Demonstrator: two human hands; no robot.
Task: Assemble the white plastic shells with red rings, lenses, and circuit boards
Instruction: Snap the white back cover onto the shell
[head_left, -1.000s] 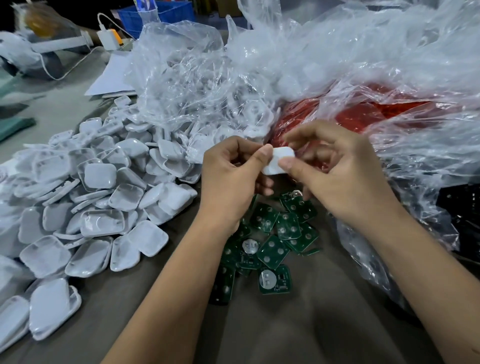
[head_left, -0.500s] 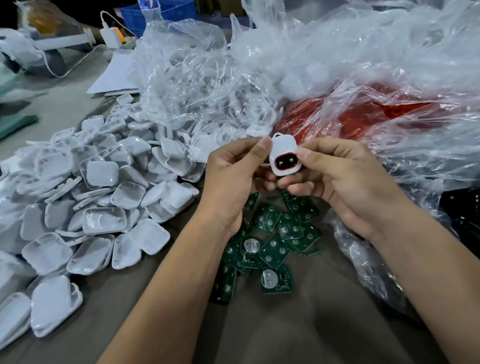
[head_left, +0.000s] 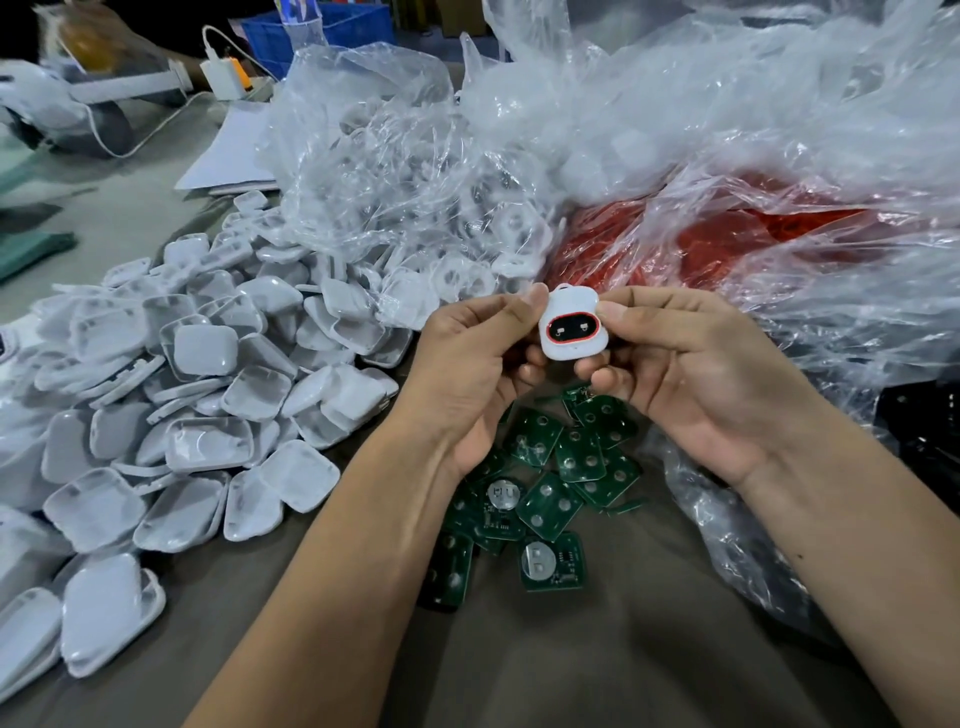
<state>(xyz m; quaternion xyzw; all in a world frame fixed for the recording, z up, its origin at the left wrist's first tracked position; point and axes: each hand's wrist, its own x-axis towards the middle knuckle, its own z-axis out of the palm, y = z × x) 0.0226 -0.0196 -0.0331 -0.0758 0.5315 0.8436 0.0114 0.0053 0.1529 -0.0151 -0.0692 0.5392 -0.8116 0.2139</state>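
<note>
Your left hand (head_left: 480, 364) and right hand (head_left: 691, 364) both pinch one white shell (head_left: 572, 328) between thumb and curled fingers, lifted above the table and facing you. Its red ring (head_left: 572, 329) frames a dark lens window. Your grip sits only on the shell's edges, so squeezing unevenly could probably pop the ring or lens back out, or let the shell slip down into the pile below. Directly under your hands lies a loose heap of green circuit boards (head_left: 550, 478) on the grey table (head_left: 597, 665); some show a round silver battery holder. To your left spreads a big pile of white shell halves (head_left: 208, 395). Behind them, a crumpled clear plastic bag (head_left: 395, 171) holds more white parts, and another clear bag (head_left: 727, 228) to the right holds red pieces, presumably rings.
</note>
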